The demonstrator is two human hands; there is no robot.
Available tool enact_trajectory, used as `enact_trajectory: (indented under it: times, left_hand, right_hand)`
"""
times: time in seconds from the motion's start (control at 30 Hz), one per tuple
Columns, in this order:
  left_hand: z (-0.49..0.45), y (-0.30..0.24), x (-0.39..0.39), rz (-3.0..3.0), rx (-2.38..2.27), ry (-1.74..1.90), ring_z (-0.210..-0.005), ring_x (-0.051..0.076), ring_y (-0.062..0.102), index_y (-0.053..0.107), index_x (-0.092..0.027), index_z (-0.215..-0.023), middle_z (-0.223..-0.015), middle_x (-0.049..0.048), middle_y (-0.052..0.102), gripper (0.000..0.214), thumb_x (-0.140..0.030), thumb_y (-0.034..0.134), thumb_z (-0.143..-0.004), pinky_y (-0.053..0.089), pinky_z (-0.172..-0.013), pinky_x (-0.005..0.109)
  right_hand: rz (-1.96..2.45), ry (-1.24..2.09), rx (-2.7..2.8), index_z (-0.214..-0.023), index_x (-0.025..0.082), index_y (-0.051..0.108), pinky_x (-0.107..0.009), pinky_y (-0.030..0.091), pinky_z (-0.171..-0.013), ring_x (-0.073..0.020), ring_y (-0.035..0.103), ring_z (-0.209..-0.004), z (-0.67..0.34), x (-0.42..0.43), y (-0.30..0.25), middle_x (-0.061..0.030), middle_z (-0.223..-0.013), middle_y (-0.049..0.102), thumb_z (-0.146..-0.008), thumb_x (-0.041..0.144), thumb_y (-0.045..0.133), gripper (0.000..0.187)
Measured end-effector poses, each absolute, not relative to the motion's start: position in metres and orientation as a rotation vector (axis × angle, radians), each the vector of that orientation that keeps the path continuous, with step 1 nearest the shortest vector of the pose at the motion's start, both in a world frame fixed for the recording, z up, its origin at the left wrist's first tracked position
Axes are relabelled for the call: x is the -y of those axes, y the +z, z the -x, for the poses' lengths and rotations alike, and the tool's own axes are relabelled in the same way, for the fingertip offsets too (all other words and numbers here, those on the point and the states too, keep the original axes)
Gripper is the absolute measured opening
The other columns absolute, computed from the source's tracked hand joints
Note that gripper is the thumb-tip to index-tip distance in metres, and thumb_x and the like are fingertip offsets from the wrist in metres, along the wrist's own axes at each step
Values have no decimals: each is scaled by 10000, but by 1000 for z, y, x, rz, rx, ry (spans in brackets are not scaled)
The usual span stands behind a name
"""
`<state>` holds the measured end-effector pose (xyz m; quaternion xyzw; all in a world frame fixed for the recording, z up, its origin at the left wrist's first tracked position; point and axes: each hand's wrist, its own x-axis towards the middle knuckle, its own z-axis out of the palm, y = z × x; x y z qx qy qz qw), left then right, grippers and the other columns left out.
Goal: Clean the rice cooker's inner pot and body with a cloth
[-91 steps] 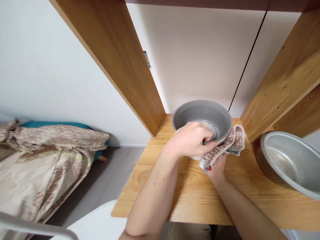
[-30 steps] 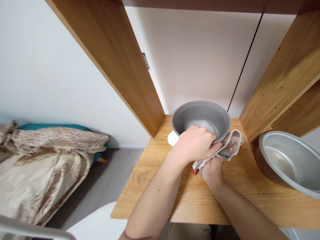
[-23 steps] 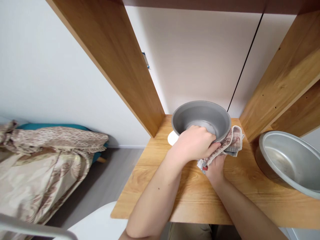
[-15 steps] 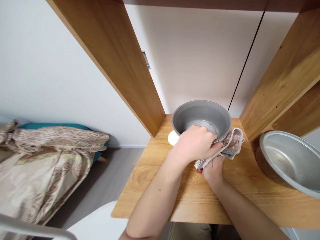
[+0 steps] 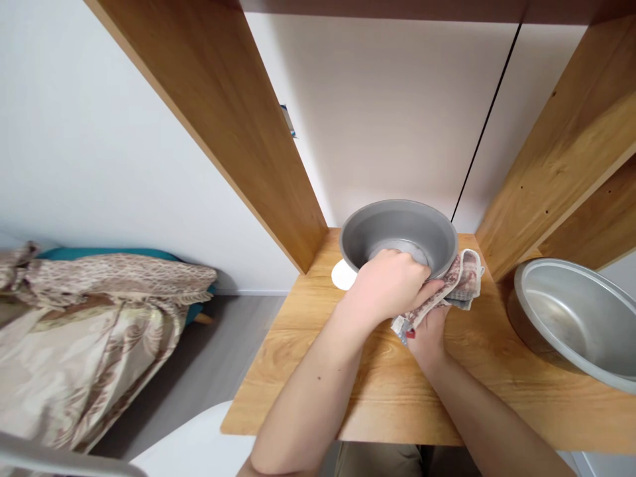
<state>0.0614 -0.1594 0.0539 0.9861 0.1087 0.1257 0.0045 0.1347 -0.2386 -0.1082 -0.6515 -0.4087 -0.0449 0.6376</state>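
A round grey pot (image 5: 397, 218) sits on the wooden tabletop near the wall. My left hand (image 5: 395, 281) is closed over its near rim, fingers reaching inside and thumb out over the cloth. A patterned brown-and-white cloth (image 5: 464, 275) with pale edging lies against the pot's near right outer side. Under the cloth, my right hand (image 5: 430, 331) presses it to the pot from outside; its fingers are mostly covered by the fabric. A small red tag (image 5: 410, 334) shows beside the right hand. Part of a white flat round thing (image 5: 342, 274) shows at the pot's left.
A larger silver metal pot (image 5: 576, 318) stands tilted in view at the right of the wooden table (image 5: 278, 377). Wooden uprights (image 5: 238, 132) frame the wall on both sides. At far left is a fabric-covered piece of furniture (image 5: 99, 331); a white chair (image 5: 193, 440) is below.
My right hand has shifted slightly up and right with the cloth along the pot's side, and the red tag has moved with it. My left hand keeps its grip on the rim.
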Motion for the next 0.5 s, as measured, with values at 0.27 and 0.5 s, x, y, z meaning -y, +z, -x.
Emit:
enact_trajectory:
  times: [0.27,0.5]
  left_hand:
    - [-56,55,151,-3106,-251,355,-522,173,553,714,-188,-637,-576,44,609,535,-476,522,-1045,276,-532,324]
    - [-56,57,155,-3076,-294,355,-539,184,577,732,-189,-652,-583,50,622,511,-482,536,-1023,329,-548,325]
  right_hand:
    - [1481,-137,942,-1300,220,661,-607,352,-1230,-314,529,-1411,-131,239,-106,-141,-1323,689,-1031,356,508,338]
    - [1476,-140,912,-1358,221,601,-670,286,-1241,-314,484,-1437,-132,240,-101,-159,-1369,657,-1037,401,513,378]
